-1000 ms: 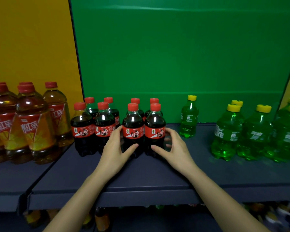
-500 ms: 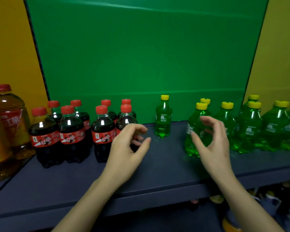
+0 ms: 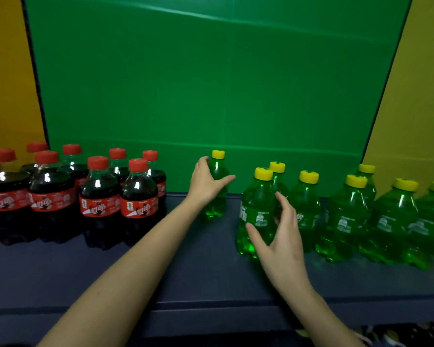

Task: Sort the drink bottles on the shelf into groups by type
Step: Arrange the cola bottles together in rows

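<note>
Cola bottles (image 3: pixel 99 194): clear glossy plastic is catching bright highlights; red caps (image 3: pixel 98 162) are looking like duller plastic; labels (image 3: pixel 99 209) are showing as smooth printed film.
Green soda bottles (image 3: pixel 343 216): translucent glossy plastic is glinting at the shoulders; yellow caps (image 3: pixel 308 177) are looking like smooth plastic.
Shelf (image 3: pixel 85 271): dark matt surface is giving back only faint reflections.
Green back panel (image 3: pixel 198 83): matt sheet is showing faint horizontal creases.

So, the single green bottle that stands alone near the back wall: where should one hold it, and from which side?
Grip the lone green bottle round its body just below the shoulder, coming from the front-left. It stands upright and apart, with bare shelf on that side, while the green group stands to its right. The yellow cap looks small for a firm hold.
</note>
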Action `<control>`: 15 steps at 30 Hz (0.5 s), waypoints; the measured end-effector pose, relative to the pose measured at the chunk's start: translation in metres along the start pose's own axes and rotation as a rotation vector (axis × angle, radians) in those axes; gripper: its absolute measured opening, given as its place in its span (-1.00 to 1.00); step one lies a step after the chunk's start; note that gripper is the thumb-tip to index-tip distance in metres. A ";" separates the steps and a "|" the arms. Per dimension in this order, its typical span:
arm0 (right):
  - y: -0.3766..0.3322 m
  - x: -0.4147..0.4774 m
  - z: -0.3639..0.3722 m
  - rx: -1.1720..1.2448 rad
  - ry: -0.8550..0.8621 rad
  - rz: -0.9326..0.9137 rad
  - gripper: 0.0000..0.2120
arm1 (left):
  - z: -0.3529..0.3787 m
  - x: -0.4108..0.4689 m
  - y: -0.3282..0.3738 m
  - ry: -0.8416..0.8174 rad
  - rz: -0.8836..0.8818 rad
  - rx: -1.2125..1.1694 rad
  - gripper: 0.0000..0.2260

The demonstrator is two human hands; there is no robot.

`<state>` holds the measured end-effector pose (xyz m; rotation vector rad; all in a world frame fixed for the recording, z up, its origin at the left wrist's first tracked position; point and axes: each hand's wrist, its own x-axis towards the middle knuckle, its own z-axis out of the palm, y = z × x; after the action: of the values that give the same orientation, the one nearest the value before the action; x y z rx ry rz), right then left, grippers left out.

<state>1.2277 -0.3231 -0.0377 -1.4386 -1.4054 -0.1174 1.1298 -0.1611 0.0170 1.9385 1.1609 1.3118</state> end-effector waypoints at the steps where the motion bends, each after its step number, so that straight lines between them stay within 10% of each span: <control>1: 0.000 0.000 0.000 -0.002 -0.001 0.004 -0.31 | 0.003 0.004 -0.002 -0.001 -0.021 -0.018 -0.34; 15: -0.007 0.004 0.002 -0.269 -0.024 -0.087 -0.21 | -0.005 -0.017 -0.005 0.001 -0.014 -0.194 -0.46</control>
<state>1.2223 -0.3209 -0.0320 -1.6008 -1.5159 -0.3567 1.1209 -0.1741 0.0069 1.7872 1.0056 1.3641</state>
